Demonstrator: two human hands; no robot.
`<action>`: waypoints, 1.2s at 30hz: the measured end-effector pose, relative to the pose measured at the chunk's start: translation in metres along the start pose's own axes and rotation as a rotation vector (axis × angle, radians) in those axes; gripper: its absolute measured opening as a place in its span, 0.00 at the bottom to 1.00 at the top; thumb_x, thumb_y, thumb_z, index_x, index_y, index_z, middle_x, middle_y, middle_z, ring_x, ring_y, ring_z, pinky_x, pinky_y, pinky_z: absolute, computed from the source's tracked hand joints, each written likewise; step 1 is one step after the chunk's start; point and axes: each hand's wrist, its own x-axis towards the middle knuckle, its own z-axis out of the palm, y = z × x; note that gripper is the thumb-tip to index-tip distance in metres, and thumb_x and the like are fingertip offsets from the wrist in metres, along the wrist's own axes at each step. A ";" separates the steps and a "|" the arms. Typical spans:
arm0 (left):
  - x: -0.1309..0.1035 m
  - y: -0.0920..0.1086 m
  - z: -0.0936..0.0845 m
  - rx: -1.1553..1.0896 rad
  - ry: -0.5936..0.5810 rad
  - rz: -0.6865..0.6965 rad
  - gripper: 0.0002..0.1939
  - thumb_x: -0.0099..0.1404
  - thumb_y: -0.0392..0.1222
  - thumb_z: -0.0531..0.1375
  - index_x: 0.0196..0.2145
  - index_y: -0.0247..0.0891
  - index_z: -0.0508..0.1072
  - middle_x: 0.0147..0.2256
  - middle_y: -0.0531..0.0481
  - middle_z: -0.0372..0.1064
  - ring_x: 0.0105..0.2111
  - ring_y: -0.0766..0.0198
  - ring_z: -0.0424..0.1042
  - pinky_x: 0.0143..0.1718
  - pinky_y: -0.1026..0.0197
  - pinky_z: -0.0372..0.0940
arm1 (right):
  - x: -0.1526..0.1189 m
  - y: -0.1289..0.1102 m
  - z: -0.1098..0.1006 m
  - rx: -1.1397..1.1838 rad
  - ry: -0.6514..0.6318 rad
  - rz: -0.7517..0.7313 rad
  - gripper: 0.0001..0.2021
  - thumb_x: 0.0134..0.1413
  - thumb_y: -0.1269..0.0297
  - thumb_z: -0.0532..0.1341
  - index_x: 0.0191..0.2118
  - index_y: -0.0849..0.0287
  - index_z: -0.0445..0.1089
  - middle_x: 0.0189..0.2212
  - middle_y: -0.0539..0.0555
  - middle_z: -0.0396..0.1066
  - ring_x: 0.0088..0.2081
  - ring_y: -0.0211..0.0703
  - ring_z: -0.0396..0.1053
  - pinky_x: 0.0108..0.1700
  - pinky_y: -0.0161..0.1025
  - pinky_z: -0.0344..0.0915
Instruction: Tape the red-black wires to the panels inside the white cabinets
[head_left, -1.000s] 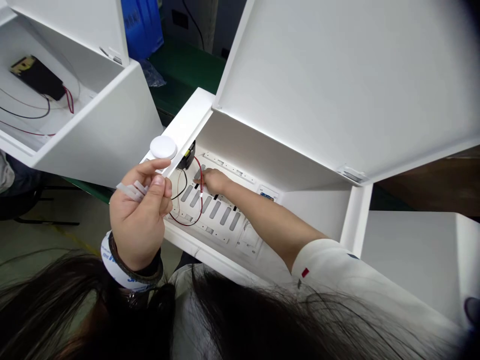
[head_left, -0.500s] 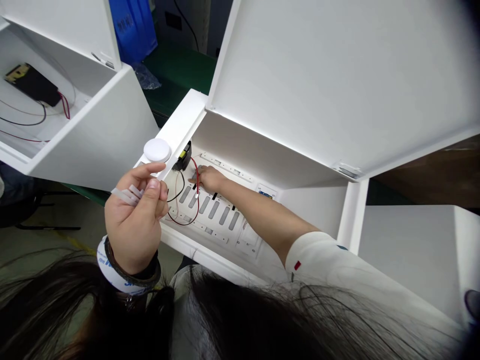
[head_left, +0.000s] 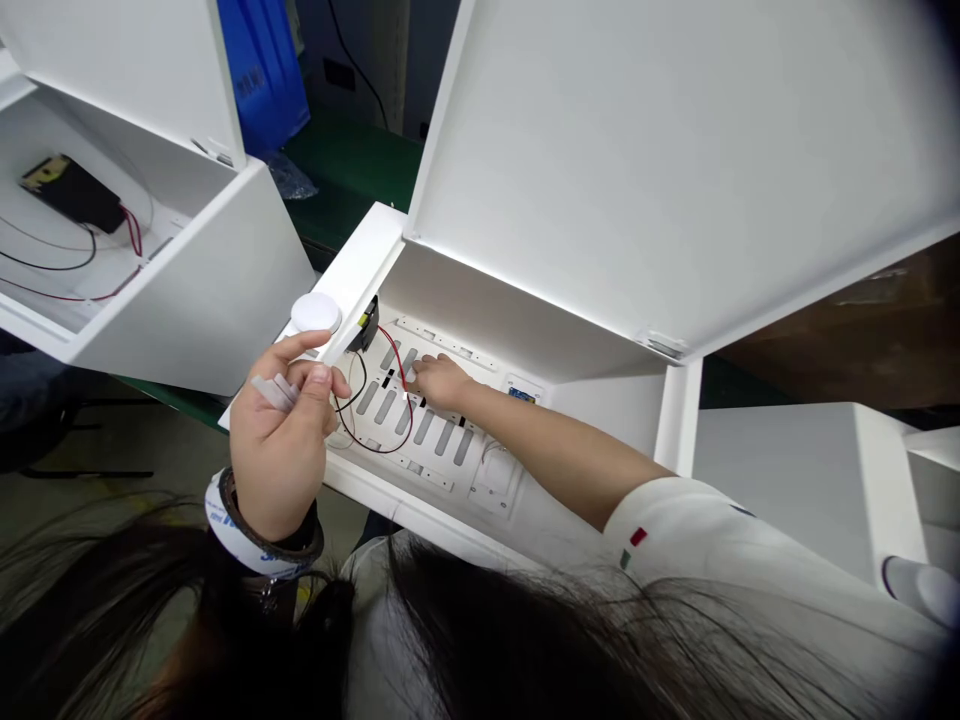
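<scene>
Green bench (head_left: 360, 165) out back; right hand (head_left: 442, 383) has just moved along the slotted panel (head_left: 431, 455) in the white box (head_left: 371, 240) — new spot getting attention, can't tell its grip. Left hand (head_left: 281, 440) curls around pale strips (head_left: 271, 393).

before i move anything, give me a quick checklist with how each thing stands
1. Lid up: ok, it stands open over the box.
2. Strips in hand: ok, several white ones sit in the left hand.
3. Right hand inside the box: ok, it is at the slotted panel.
4. Red wire clear of the right hand: cannot tell; it runs close beside it, and contact is unclear.
5. Right hand free of any small piece: cannot tell, the view from above hides what is under it.
</scene>
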 end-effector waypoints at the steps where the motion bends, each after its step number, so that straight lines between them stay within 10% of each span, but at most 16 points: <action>1: 0.000 0.000 0.000 0.012 -0.001 -0.002 0.14 0.64 0.40 0.62 0.47 0.39 0.72 0.25 0.52 0.67 0.18 0.73 0.56 0.16 0.67 0.49 | 0.003 -0.001 -0.002 0.007 0.004 0.001 0.17 0.60 0.70 0.54 0.51 0.53 0.74 0.46 0.61 0.68 0.49 0.54 0.61 0.45 0.43 0.52; 8: -0.001 0.001 0.002 0.146 -0.033 -0.073 0.16 0.63 0.45 0.63 0.48 0.40 0.73 0.32 0.47 0.75 0.16 0.76 0.51 0.15 0.67 0.48 | 0.034 -0.010 0.001 0.009 0.006 0.034 0.31 0.58 0.71 0.56 0.66 0.47 0.55 0.51 0.61 0.66 0.50 0.54 0.61 0.47 0.43 0.54; 13: -0.001 0.001 0.001 0.118 -0.044 -0.066 0.10 0.62 0.45 0.63 0.39 0.38 0.73 0.34 0.46 0.76 0.16 0.76 0.50 0.17 0.68 0.49 | 0.018 -0.014 0.003 0.020 -0.029 0.091 0.23 0.65 0.64 0.50 0.64 0.47 0.60 0.50 0.63 0.68 0.51 0.56 0.64 0.48 0.46 0.57; 20: 0.001 -0.003 0.000 0.178 -0.049 -0.040 0.10 0.60 0.46 0.65 0.38 0.39 0.77 0.27 0.50 0.70 0.20 0.72 0.59 0.18 0.68 0.51 | -0.017 -0.012 -0.037 0.059 -0.165 0.209 0.15 0.51 0.74 0.61 0.44 0.57 0.78 0.43 0.62 0.74 0.46 0.55 0.69 0.43 0.44 0.63; 27: 0.001 -0.001 0.000 0.188 -0.117 -0.119 0.14 0.66 0.46 0.58 0.47 0.40 0.74 0.27 0.51 0.67 0.18 0.74 0.51 0.17 0.67 0.49 | -0.082 -0.039 -0.152 0.478 0.680 -0.085 0.10 0.60 0.63 0.59 0.43 0.53 0.77 0.42 0.53 0.75 0.44 0.43 0.71 0.48 0.42 0.66; 36: 0.007 0.000 -0.003 0.106 -0.246 -0.178 0.13 0.65 0.46 0.60 0.45 0.39 0.69 0.23 0.52 0.65 0.18 0.73 0.53 0.18 0.68 0.48 | -0.087 -0.060 -0.158 0.364 0.697 -0.416 0.12 0.62 0.69 0.56 0.42 0.53 0.77 0.38 0.52 0.75 0.42 0.41 0.71 0.45 0.42 0.68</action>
